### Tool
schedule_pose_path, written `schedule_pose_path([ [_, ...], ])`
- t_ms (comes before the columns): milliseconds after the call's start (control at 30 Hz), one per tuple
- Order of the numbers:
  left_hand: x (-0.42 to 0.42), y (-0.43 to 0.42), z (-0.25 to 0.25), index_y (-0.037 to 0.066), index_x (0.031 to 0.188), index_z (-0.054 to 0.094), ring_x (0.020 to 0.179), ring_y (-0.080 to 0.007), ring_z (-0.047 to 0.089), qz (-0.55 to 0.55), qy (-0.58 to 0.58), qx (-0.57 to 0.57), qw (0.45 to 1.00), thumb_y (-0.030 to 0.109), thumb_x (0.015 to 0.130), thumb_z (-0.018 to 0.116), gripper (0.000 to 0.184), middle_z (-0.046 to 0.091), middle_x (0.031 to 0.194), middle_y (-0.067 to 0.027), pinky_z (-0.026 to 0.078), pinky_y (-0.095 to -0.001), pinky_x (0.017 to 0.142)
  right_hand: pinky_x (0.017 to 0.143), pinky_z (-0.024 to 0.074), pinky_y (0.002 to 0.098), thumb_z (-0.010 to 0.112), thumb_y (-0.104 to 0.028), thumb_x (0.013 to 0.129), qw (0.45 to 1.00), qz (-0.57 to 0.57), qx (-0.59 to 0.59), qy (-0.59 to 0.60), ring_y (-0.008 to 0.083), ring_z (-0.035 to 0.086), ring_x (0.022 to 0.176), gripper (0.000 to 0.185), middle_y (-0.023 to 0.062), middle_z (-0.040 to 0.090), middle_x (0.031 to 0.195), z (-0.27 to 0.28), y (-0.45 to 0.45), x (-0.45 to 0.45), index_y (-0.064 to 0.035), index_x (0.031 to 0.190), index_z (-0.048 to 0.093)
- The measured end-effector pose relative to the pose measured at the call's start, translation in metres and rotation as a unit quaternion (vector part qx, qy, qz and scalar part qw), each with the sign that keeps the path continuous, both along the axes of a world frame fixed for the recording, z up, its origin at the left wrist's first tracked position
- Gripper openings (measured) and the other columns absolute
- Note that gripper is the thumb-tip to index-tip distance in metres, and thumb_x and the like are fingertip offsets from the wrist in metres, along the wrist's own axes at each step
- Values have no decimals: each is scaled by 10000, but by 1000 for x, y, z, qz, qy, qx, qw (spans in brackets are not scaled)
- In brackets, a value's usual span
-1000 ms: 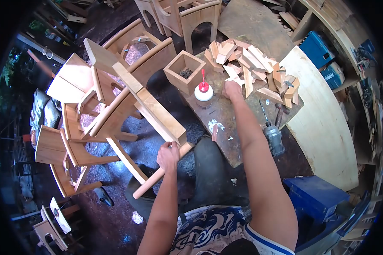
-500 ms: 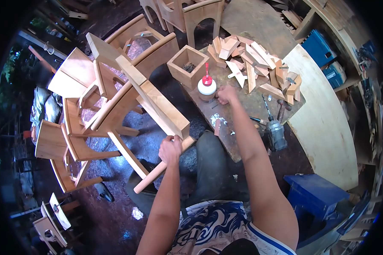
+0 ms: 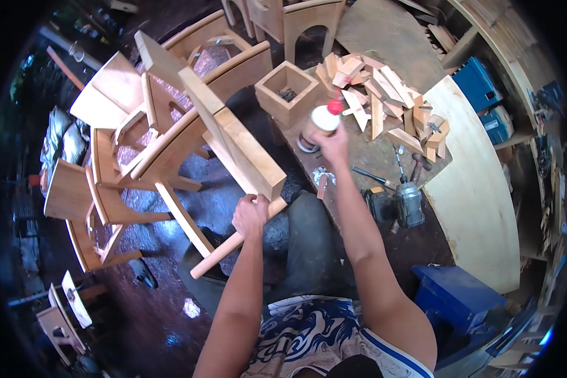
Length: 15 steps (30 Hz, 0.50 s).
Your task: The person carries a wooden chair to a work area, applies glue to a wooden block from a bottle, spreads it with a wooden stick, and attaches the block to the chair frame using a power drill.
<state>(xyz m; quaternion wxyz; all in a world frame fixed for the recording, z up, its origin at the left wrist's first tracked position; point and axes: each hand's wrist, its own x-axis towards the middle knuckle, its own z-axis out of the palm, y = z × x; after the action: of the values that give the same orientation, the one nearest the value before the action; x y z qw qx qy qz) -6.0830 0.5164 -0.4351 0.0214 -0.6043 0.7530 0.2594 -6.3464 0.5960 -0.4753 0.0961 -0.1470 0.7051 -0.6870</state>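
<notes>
Your right hand [image 3: 332, 146] holds the glue bottle [image 3: 324, 121] above or upon the left edge of the counter [image 3: 372, 155]; whether its base touches the surface cannot be told. The right grip is closed around the lower body, fingers wrapped. Your left hand [image 3: 251, 215] has its grip curled over the rounded rail [image 3: 220, 257], beside the lower end of the thick beam [image 3: 246, 154], left of the counter.

Note the room about the bottle: a strip of counter surface separates it from the offcuts [image 3: 390, 104] to its right, while the square wooden box [image 3: 286, 93] stands close on its upper left, at the counter's far-left corner. Toward the near right edge lie the drill [image 3: 409, 205], the hammer [image 3: 420, 165] and a slender dark-handled tool [image 3: 372, 177], well apart from the bottle.

The bottle is tilted, its long axis running from a base at lower left to a red cap at upper right; its blurred nozzle points toward the offcuts.

Observe the materials: smooth, white, rounded plastic; pale, angular, straight-cut wood; a cylindrical rail; a stained counter with a white smear [image 3: 320, 172] near its left edge.
</notes>
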Motion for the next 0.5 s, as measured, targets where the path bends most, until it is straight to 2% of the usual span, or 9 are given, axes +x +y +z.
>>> schedule_pose_path([
  [67,5,0,-2,116,1063,784,1034,-374,693,2,2,3,1000,427,867,568,426,717,1173,-147,520,-460,940,942,522,358,864,-115,710,998,-26,-61,11,212,667,1047,622,100,690,1167,17,18,-5,-5,1258,591],
  [133,2,-1,3,121,1063,782,1033,-371,693,-2,-5,10,1000,425,874,559,422,718,1171,-144,520,-463,936,920,524,349,865,-137,709,992,-116,-1,54,185,666,1036,619,83,700,1126,32,33,-14,-19,1253,594],
  [167,1,-2,4,121,1063,782,1033,-371,693,3,-6,14,1000,425,874,559,422,718,1171,-144,520,-463,936,902,528,375,882,-204,691,986,-141,31,80,219,677,1017,651,98,710,1100,33,41,-22,-22,1247,597],
  [233,3,-2,4,122,1065,780,1032,-370,693,3,-6,17,1000,416,876,556,416,721,1164,-137,522,-461,931,916,512,406,897,-274,669,966,-179,139,127,278,662,1053,722,142,697,1138,10,58,-45,-14,1269,592],
  [333,2,-3,4,119,1068,778,1036,-368,692,6,-2,16,1000,414,878,558,413,720,1166,-132,523,-455,929,941,492,424,907,-315,648,949,-225,181,127,315,629,1089,787,176,670,1191,-34,68,-51,-4,1295,584],
  [367,2,-4,5,119,1068,778,1036,-368,692,10,-2,16,1000,414,878,558,413,720,1166,-132,523,-455,929,941,492,424,907,-315,648,950,-221,181,128,315,629,1089,787,176,670,1191,-31,67,-48,-4,1295,584],
  [433,3,-3,8,118,1072,777,1045,-364,690,7,-7,33,999,413,878,559,415,718,1175,-128,522,-450,936,927,485,402,900,-273,662,958,-249,109,92,286,605,1043,775,163,652,1175,-29,66,-36,-12,1318,579],
  [467,5,-2,9,118,1072,777,1045,-364,690,7,-9,35,999,413,878,559,415,718,1175,-128,522,-450,936,878,498,397,885,-228,687,946,-290,77,120,260,594,915,732,139,642,1106,-38,64,-31,-7,1315,581],
  [500,4,-1,10,119,1075,777,1048,-364,689,7,-10,35,999,412,878,558,415,716,1178,-128,520,-450,941,878,498,397,885,-228,687,947,-289,77,120,260,594,915,732,139,642,1106,-41,66,-23,-7,1315,581],
])
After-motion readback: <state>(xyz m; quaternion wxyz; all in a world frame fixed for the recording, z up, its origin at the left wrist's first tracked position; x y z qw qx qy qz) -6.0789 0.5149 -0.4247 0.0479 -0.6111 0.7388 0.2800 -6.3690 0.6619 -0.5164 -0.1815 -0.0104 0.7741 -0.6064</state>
